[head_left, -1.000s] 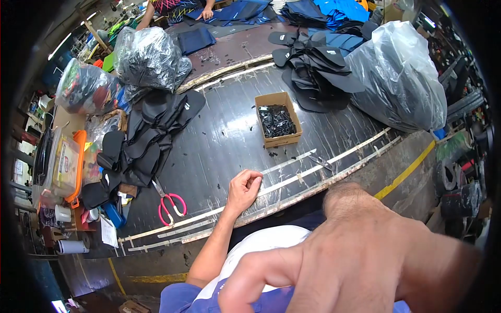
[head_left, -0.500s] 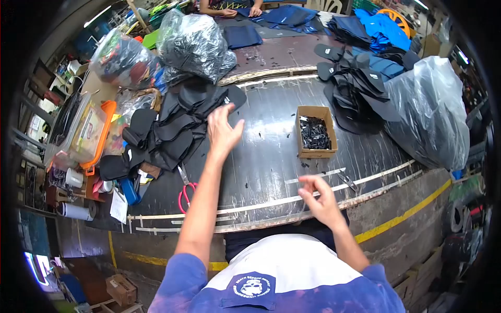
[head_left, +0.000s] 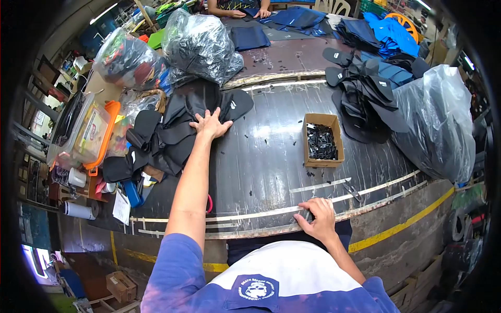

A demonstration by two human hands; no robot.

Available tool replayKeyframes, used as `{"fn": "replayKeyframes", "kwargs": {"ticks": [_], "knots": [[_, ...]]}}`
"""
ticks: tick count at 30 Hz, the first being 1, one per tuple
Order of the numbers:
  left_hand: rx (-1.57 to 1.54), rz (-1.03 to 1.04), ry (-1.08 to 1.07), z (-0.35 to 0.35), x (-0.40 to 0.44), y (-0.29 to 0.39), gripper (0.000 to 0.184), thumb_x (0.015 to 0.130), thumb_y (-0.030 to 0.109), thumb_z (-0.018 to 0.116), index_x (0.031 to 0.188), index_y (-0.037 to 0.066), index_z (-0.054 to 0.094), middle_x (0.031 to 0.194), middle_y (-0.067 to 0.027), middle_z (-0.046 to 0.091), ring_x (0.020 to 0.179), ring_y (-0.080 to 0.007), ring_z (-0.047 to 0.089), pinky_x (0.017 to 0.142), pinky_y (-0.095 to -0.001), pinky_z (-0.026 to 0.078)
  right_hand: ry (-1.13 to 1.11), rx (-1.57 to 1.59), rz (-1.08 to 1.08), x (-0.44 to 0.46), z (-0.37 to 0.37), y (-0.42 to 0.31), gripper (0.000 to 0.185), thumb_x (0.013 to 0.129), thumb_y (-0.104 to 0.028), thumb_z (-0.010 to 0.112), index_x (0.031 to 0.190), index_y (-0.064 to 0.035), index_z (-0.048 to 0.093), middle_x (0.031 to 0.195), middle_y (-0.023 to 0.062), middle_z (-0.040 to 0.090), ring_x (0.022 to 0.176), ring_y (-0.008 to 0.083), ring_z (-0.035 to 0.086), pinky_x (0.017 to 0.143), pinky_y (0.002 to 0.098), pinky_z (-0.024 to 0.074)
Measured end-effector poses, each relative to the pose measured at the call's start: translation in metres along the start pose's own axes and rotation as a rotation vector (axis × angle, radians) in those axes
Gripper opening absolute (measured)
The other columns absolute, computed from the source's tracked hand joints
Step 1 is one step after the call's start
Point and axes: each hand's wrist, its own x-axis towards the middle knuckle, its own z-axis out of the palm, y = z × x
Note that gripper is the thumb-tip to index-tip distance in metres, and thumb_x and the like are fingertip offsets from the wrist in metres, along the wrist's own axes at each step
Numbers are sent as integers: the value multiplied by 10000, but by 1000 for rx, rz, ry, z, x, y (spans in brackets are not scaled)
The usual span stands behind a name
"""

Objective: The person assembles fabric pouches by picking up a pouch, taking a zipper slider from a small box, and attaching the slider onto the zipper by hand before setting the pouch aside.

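My left hand [head_left: 209,125] rests with spread fingers on the pile of black fabric pieces [head_left: 175,136] at the table's left. My right hand [head_left: 317,216] lies at the table's front edge, its fingers slightly bent and the thumb apart, with nothing visible in it. Between and beyond the hands stands an open cardboard box [head_left: 324,163] full of small black parts. Another stack of black pieces [head_left: 365,99] with small white labels lies at the right. Part of a red scissors handle [head_left: 210,204] shows beside my left forearm, which hides the rest.
Stuffed plastic bags [head_left: 197,47] stand at the back left, and a large clear bag [head_left: 437,122] at the right. An orange-rimmed plastic bin [head_left: 107,138] is at the left. A small metal tool [head_left: 353,192] lies near the front edge. Across the table, another person's hands touch dark blue fabric.
My left hand has come forward onto the left black pile. My right hand, which was raised, has come down to the front edge. The view has turned left and tilted.
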Motion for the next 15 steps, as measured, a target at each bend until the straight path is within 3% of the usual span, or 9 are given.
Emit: {"fn": "replayKeyframes", "kwargs": {"ticks": [5, 9, 12, 13, 15], "knots": [[-9, 68, 19, 2, -61, -5, 1026, 795, 730, 738, 1646, 269, 400, 1717, -174, 323, 1572, -547, 195, 1215, -776, 136, 3, 13, -5, -2, 0, 1, 281, 788, -230, 866, 1000, -99, 737, 946, 73, 672, 948, 286, 650, 891, 423, 437], [-36, 126, 11, -4, -113, 2, 995, 805, 723, 734, 1614, 211, 461, 1686, -184, 378, 1583, -507, 204, 1205, -788, 130, -3, 9, -14, -2, -2, 1, 259, 797, -225, 859, 989, -99, 740, 942, 71, 665, 953, 284, 649, 892, 424, 436], [-188, 174, 291, -2, -119, -7, 975, 787, 687, 774, 1567, 157, 525, 1633, -193, 457, 1537, -433, 365, 1215, -693, 272, 2, 4, -29, -1, -3, -2, 251, 804, -218, 853, 993, -99, 740, 945, 71, 662, 947, 282, 650, 895, 421, 436], [-190, 173, 294, -5, -118, -10, 975, 787, 687, 774, 1567, 157, 525, 1633, -193, 457, 1537, -433, 365, 1215, -693, 272, 3, 2, -32, -1, -3, -2, 251, 804, -218, 853, 993, -99, 740, 945, 71, 662, 947, 282, 650, 895, 421, 436], [-512, 295, 493, -18, -108, -14, 925, 786, 624, 808, 1534, 142, 554, 1543, -188, 548, 1451, -401, 483, 1177, -594, 379, 9, -1, -31, -2, -2, 0, 242, 808, -214, 850, 989, -99, 738, 942, 68, 664, 945, 281, 650, 894, 417, 436]]}}
